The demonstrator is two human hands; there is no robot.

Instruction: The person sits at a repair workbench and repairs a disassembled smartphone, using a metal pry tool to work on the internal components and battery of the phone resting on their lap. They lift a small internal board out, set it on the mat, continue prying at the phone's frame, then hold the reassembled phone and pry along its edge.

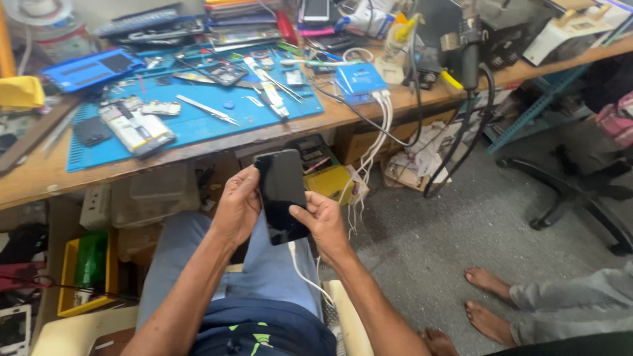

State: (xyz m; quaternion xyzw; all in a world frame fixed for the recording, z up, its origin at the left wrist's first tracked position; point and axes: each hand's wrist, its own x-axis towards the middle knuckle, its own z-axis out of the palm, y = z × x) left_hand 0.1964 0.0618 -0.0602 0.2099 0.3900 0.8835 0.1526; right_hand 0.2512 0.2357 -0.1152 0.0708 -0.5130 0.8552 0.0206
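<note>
I hold a black smartphone (pixel 282 192) over my lap with both hands, its dark glossy face towards me. My left hand (pixel 237 206) grips its left edge, thumb near the top. My right hand (pixel 322 221) grips the lower right edge, thumb on the glass. A thin white cable (pixel 304 277) hangs down from below the phone, past my right wrist. I sit in front of a wooden workbench (pixel 39 175).
A blue work mat (pixel 198 125) on the bench carries an opened phone (pixel 135 128), tweezers (pixel 208 109) and small parts. A blue charger box (pixel 359 82) trails white cables. Another person's bare feet (pixel 488 300) rest on the grey floor. A black chair base (pixel 567 198) stands at right.
</note>
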